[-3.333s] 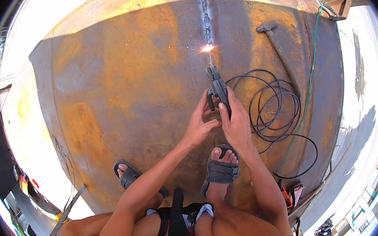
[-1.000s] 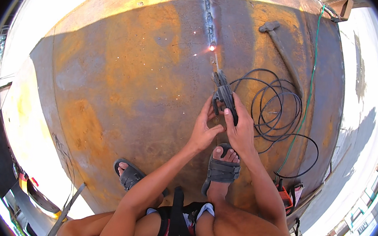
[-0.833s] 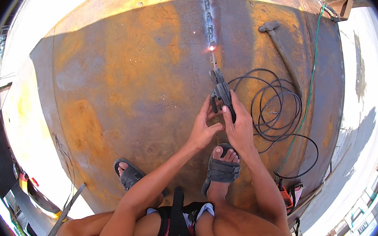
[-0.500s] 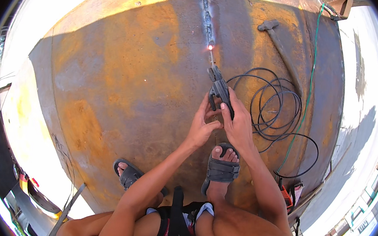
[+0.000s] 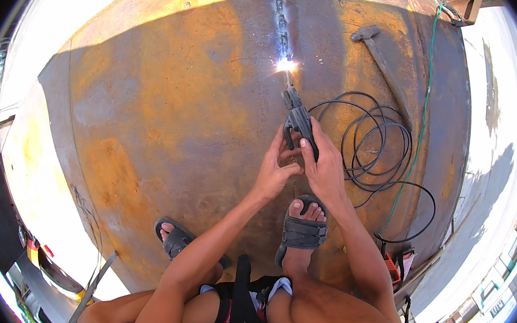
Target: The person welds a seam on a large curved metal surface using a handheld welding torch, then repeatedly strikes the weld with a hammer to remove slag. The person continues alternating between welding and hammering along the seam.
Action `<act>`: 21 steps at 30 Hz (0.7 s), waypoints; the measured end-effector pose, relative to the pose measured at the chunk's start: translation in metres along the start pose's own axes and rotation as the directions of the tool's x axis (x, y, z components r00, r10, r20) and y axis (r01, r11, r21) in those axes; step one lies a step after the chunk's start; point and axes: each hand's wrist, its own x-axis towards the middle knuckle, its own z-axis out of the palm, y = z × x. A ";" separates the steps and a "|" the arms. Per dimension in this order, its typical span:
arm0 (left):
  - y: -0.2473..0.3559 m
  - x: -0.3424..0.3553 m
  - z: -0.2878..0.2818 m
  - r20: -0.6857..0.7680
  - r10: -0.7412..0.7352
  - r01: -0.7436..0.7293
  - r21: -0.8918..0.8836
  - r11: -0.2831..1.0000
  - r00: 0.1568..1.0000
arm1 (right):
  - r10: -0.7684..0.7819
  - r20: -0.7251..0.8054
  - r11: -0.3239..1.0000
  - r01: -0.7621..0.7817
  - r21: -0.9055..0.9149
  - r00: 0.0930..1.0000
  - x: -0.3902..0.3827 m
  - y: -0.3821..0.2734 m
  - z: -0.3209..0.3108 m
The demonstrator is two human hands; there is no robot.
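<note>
Left fingers point(image 5: 276, 143) and right fingers point(image 5: 322, 138) grasp one electrode holder point(image 5: 300, 120) near one hammer point(image 5: 386, 74)

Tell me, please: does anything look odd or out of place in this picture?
Yes, protection seems lacking: the left hand and right hand are bare at the black electrode holder, near a bright spark, and the open sandals leave toes uncovered.

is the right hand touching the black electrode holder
Touching. The head view shows the right hand gripping the black electrode holder, thumb lying on its handle.
</note>
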 end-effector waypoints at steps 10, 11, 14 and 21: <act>-0.005 0.000 -0.002 -0.001 0.010 -0.010 -0.006 1.000 1.000 | 0.001 -0.001 1.000 -0.001 0.005 1.000 0.000 0.002 0.001; -0.005 0.000 -0.002 0.000 0.010 -0.010 0.000 1.000 1.000 | 0.005 0.002 1.000 -0.005 0.005 1.000 0.000 0.001 0.001; -0.004 0.000 -0.002 0.001 0.007 -0.007 0.012 1.000 1.000 | 0.006 0.005 1.000 -0.006 0.006 1.000 -0.001 0.000 0.000; -0.001 -0.001 -0.001 0.006 -0.019 0.019 0.014 1.000 1.000 | 0.003 0.011 1.000 -0.003 0.011 1.000 0.000 0.003 0.001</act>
